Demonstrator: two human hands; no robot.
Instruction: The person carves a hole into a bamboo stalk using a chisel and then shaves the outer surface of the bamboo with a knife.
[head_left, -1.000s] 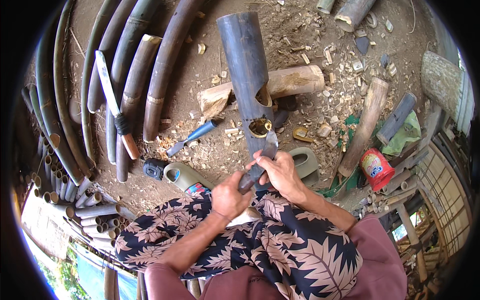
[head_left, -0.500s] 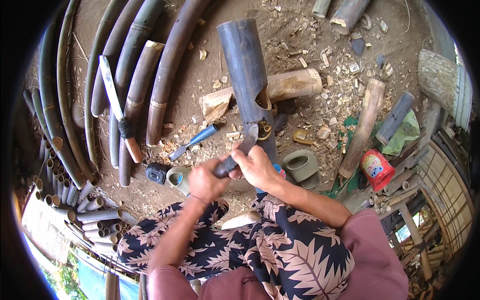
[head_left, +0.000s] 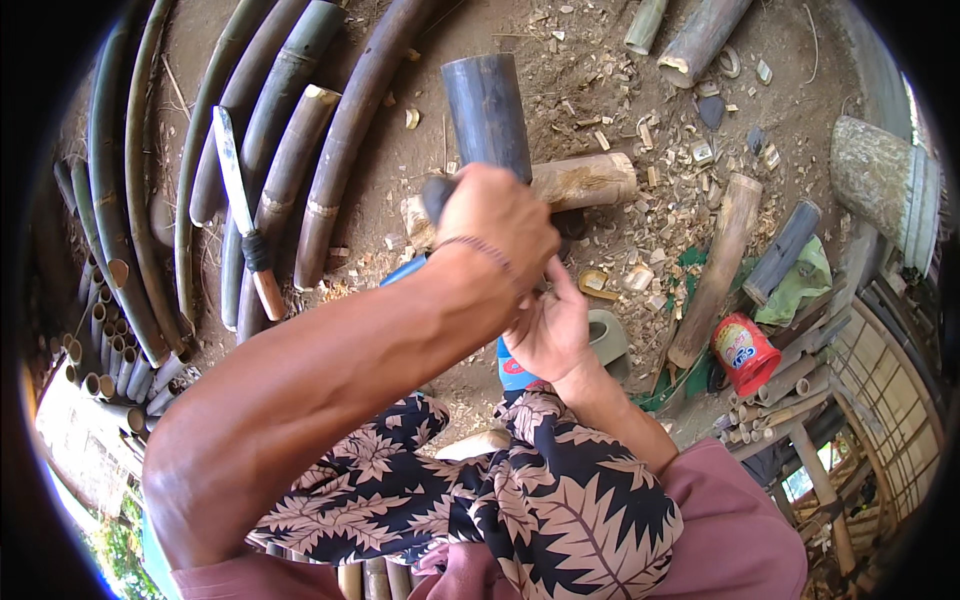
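Note:
My left hand is closed around a knife, whose dark handle end sticks out at its upper left; the blade is hidden. This hand sits over a thick dark bamboo tube and covers its lower part. The tube lies across a pale log. Just below the left wrist, my right hand is turned palm up, thumb stretched out and palm bare. Its fingertips are partly behind the left hand.
Long bamboo poles and a machete lie at left. Pale chips litter the soil ahead. A sandal stands by my right hand. Farther right are a bamboo length, a red container and a green plastic bag.
My left hand has moved up and right with the knife, its handle end now pointing up and left. My right hand has turned palm up and shifted slightly right.

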